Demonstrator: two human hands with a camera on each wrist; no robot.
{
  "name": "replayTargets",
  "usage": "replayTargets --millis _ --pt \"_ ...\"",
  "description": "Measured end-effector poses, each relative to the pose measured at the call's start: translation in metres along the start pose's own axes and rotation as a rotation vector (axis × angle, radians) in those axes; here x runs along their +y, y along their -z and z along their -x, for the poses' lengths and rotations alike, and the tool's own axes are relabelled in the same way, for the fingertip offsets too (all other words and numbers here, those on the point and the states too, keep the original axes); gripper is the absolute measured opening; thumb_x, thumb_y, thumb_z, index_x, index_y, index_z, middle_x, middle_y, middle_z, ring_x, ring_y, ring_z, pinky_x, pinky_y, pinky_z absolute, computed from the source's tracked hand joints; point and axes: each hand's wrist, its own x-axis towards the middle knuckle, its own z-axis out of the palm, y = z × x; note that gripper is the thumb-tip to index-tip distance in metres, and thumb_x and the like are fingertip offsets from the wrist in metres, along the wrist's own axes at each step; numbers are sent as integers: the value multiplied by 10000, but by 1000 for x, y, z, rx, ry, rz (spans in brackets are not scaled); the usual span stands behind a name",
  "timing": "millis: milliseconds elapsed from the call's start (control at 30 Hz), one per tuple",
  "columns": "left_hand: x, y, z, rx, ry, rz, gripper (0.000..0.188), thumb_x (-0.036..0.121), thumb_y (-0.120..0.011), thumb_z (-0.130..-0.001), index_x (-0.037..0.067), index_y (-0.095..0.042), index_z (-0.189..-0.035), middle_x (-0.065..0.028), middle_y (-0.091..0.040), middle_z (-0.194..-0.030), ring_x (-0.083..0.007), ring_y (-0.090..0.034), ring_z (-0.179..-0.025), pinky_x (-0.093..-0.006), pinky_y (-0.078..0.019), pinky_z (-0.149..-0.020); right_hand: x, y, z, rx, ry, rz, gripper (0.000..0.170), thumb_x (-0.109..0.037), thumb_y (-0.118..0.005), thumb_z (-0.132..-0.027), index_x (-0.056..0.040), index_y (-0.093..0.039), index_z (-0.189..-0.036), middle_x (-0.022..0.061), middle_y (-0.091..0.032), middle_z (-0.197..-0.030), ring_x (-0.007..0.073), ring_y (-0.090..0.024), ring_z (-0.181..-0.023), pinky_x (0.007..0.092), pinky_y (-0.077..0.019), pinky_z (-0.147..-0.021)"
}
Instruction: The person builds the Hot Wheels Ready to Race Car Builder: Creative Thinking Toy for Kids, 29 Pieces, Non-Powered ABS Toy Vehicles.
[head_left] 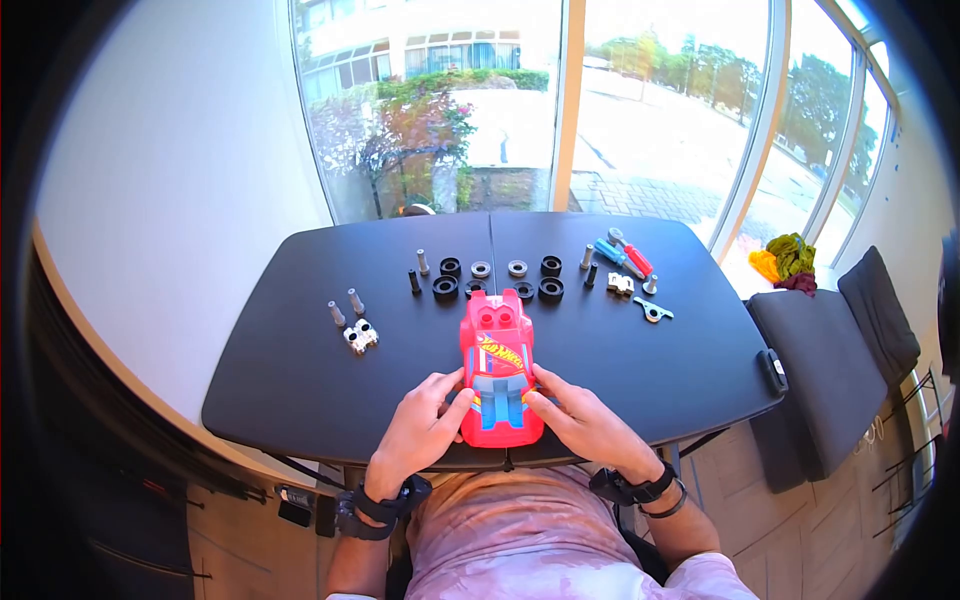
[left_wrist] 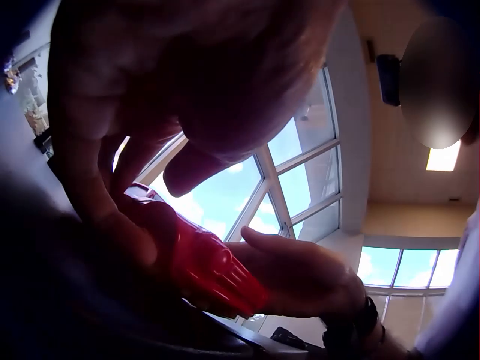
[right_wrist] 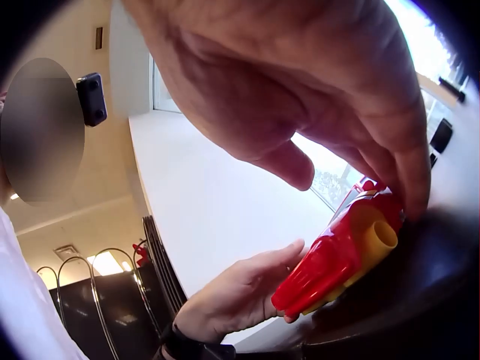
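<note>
- Head view: a red toy car [head_left: 500, 366] with yellow lettering lies at the near edge of the dark table [head_left: 300, 400], about in the middle, between the two hands.
- The left hand [head_left: 422, 422] holds the car at its left side, half closed; the fingers lie along the side and the thumb is at the upper edge.
- The right hand [head_left: 588, 415] holds the opposite side in a similar way, its fingers slightly bent. How firmly each hand grips, I cannot tell.
- In the right wrist view, a round yellow part [right_wrist: 381, 237] shows at the side of the car.
- Just beyond the car stand black wheels [head_left: 445, 289] and grey rings [head_left: 481, 269], in a left and a right group; beside them are grey and black pegs [head_left: 415, 283].
- On the left of the table there is a silver block [head_left: 361, 337], with two grey pins [head_left: 336, 314] near it.
- On the far right lie a blue-handled tool [head_left: 612, 254] and a red-handled tool [head_left: 638, 262], near a white part [head_left: 620, 284] and a flat silver piece [head_left: 653, 309].
- Large windows [head_left: 430, 120] are behind the table.
</note>
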Motion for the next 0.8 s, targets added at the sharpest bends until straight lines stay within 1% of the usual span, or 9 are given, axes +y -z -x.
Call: replayTargets --millis 67,167,267,467,567,600,667,767,800 --pt "-3 0 0 6 -84 -161 622 363 -709 -1134 -74 -611 -1565 -152 -713 -1287 -193 -774 -932 -345 -645 -765 2 -1 2 1 5 -22 652 -326 -597 -1207 128 -460 -1654 297 -678 -1547 326 -657 -1451 402 -493 -1208" --pt "8 -8 5 32 -27 -68 611 239 -725 -1131 -22 -545 -1654 -120 -699 -1368 -202 -765 -1080 -362 -642 -932 7 -4 4 71 92 -131 672 -332 -606 -1205 151 -442 -1643 301 -733 -1425 327 -723 -1320 405 -536 -1133" --pt "16 -8 10 11 31 147 714 220 -753 -1109 10 -457 -1723 -135 -690 -1445 -212 -746 -1214 -358 -641 -975 2 -3 9 73 53 -288 657 -322 -589 -1219 139 -436 -1661 260 -704 -1509 279 -685 -1373 388 -522 -1162" --pt "26 -20 56 -16 113 772 781 181 -767 -1076 28 -406 -1751 -151 -653 -1547 -232 -735 -1308 -373 -652 -1025 -13 1 66 4 -22 -630 602 -409 -524 -1238 36 -506 -1643 217 -656 -1565 265 -647 -1423 435 -546 -1181" --pt "22 1 58 -9 139 1234 743 93 -723 -1068 26 -414 -1741 -174 -654 -1558 -240 -704 -1374 -406 -638 -1076 -1 19 63 1 -84 -819 623 -504 -406 -1248 -16 -509 -1622 214 -679 -1526 345 -665 -1416 537 -548 -1205" --pt "-2 9 58 -4 220 1387 663 78 -722 -1075 76 -452 -1681 -222 -632 -1587 -296 -674 -1427 -472 -622 -1128 3 21 58 39 -137 -847 771 -647 -404 -1207 -7 -477 -1630 242 -665 -1529 360 -699 -1355 528 -602 -1133" --pt "-25 -1 80 163 -163 829 751 198 -833 -1031 90 -428 -1655 -242 -630 -1572 -298 -694 -1393 -491 -611 -1144 9 26 55 27 -194 -1040 815 -691 -420 -1182 -12 -482 -1630 242 -669 -1525 378 -740 -1289 544 -652 -1038" --pt "-31 1 87 144 -496 461 777 225 -889 -1003 123 -398 -1597 -308 -593 -1594 -347 -690 -1393 -532 -593 -1164 25 35 54 -188 -238 -1327 870 -737 -450 -1148 -10 -489 -1623 241 -688 -1498 407 -787 -1192 559 -708 -900" --pt "-29 0 84 89 -516 551 752 192 -874 -1015 121 -401 -1595 -314 -595 -1591 -351 -687 -1398 -524 -593 -1163 28 37 55 -294 -244 -1420 886 -749 -461 -1137 -7 -492 -1619 240 -697 -1486 417 -801 -1160 563 -723 -855"
